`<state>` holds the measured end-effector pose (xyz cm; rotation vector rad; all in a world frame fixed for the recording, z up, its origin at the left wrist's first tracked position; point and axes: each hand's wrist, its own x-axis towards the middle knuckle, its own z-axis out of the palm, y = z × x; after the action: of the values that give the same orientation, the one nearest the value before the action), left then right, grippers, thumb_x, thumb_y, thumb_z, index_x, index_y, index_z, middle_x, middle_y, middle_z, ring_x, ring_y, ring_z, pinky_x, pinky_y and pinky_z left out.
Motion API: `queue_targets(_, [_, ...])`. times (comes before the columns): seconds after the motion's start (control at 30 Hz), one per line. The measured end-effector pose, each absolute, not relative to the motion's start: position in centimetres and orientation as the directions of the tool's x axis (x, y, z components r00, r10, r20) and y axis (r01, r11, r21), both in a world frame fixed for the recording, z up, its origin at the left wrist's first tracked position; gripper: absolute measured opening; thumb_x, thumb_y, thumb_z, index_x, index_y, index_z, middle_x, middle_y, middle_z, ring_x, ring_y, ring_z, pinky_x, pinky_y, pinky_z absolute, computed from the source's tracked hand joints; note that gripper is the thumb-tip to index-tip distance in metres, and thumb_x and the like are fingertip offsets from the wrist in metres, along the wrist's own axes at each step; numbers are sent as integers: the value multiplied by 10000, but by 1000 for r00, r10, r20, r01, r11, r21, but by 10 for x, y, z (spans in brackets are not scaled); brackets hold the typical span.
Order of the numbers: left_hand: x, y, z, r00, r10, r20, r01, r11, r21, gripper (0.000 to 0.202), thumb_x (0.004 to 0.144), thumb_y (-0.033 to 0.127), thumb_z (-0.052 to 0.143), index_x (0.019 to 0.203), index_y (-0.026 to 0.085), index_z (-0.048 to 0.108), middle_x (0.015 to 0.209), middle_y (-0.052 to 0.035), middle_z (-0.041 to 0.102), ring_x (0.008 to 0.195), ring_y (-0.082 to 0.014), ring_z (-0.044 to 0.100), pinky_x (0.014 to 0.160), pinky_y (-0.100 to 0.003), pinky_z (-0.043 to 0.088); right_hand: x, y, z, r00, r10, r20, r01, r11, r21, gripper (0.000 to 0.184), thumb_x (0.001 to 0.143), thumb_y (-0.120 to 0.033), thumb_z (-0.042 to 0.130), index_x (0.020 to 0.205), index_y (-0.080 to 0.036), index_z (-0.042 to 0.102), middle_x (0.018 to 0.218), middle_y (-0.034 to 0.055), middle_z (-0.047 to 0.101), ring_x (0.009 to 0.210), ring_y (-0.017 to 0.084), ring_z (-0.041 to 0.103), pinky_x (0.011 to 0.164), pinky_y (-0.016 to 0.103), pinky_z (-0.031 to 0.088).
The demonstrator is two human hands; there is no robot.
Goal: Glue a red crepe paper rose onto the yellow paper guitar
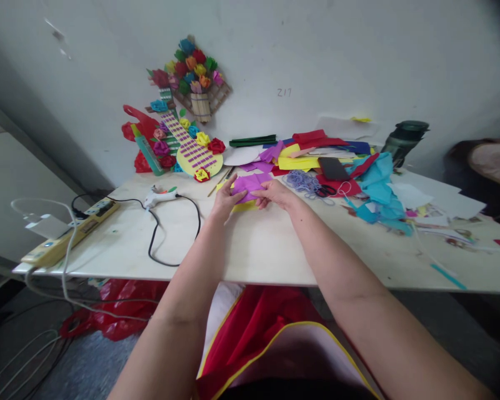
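A sheet of purple crepe paper [251, 182] is held between my two hands over the middle of the table. My left hand [228, 198] pinches its left side, with the thumb lying on top. From the right, my right hand [274, 193] grips the paper's lower right part, and the two thumbs come close together. Beneath the purple sheet some yellow paper [245, 206] shows at its lower edge. Fingers under the paper are partly hidden.
On the left lie a white glue gun [160, 197] with a black cord and a yellow power strip [70, 233]. Behind stand paper-flower crafts [198, 155]. To the right are purple yarn [302, 182], scissors [325, 191], a phone [332, 169], blue crepe paper [377, 186] and a dark bottle [405, 141].
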<state>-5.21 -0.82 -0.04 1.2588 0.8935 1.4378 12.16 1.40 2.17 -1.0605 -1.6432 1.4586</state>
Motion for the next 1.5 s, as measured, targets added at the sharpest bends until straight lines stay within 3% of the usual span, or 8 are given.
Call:
queue_targets(0.17, [-52,-10,1,22,968,249,-183,-241,953,1017,514,268,816,1406,127,349,653,24,637,561,-81,556,646,-226,484,125,17,19,-437,898,-45,105,1,-994,508,718,-656,567,693,-151,614,614,109,676,517,198,644,437,287,485])
queue_targets(0.33, [-51,-11,2,42,971,237,-146,-229,962,999,501,242,821,1390,120,381,618,29,623,537,-77,528,597,-207,467,124,18,16,-445,895,-17,136,49,-989,314,620,-408,777,654,-155,594,584,67,671,491,170,630,448,264,491])
queue_targets(0.47, [-51,-10,1,32,973,230,-144,-223,964,1011,477,231,832,1380,111,393,587,47,594,529,-71,520,602,-208,461,121,18,15,-433,901,18,122,78,-990,291,605,-296,796,596,-157,541,520,38,644,438,135,598,439,238,484])
queue_targets(0.7, [-52,-8,0,22,974,225,-149,-219,964,1013,474,226,827,1376,98,385,628,44,597,563,-75,536,640,-220,458,123,19,14,-482,876,28,119,97,-988,344,592,-428,765,649,-165,552,559,9,622,484,112,568,449,227,453])
queue_targets(0.93, [-47,-14,2,73,965,252,-45,-249,967,927,516,209,804,1358,119,428,609,56,551,530,-54,481,578,-203,421,120,21,11,-356,915,192,149,259,-954,469,535,-421,754,499,-186,349,482,-94,290,481,47,285,473,215,240])
queue_targets(1.27, [-49,-13,2,79,972,220,-139,-208,968,949,487,149,822,1352,113,434,528,117,360,473,-26,384,510,-175,335,120,23,9,-356,912,205,178,281,-943,499,548,-458,728,544,-196,303,521,-89,266,515,52,241,499,229,167])
queue_targets(1.4, [-48,-13,1,75,972,223,-145,-210,967,896,490,158,825,1316,141,479,522,115,379,472,-29,400,523,-178,352,118,25,8,-310,931,193,199,262,-944,510,507,-446,757,525,-196,313,518,-88,262,523,57,243,510,233,188])
queue_targets(1.5, [-52,-11,1,7,976,219,-231,-211,950,779,551,280,809,1258,140,514,582,75,498,525,-55,492,557,-191,407,118,25,10,-240,948,210,179,256,-950,544,485,-457,766,498,-200,287,503,-89,245,521,60,245,513,231,191])
